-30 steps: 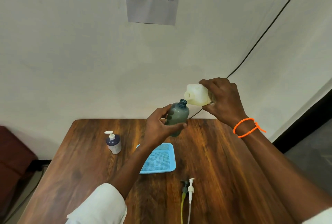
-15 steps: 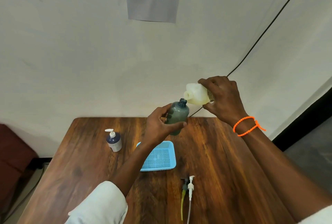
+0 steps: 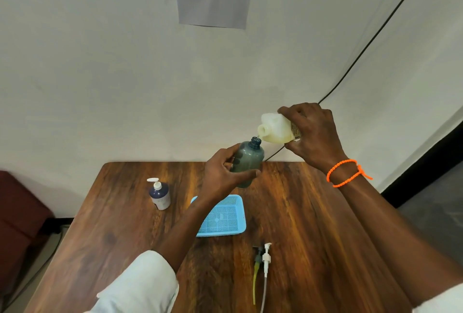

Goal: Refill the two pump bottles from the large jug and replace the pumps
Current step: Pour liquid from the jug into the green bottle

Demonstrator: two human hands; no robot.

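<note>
The right hand (image 3: 313, 134) grips the tipped jug (image 3: 275, 128), spout just above the open grey bottle (image 3: 248, 162), which the left hand (image 3: 223, 174) holds above the bench (image 3: 313, 225). No stream is visible, perhaps too thin; the narrow neck invites spillage if either hand drifts.

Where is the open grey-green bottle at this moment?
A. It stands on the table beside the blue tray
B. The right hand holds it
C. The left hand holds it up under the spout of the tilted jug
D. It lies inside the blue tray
C: the left hand grips the grey-green bottle above the table, its open neck just below the spout of the jug tilted by the right hand.
</note>
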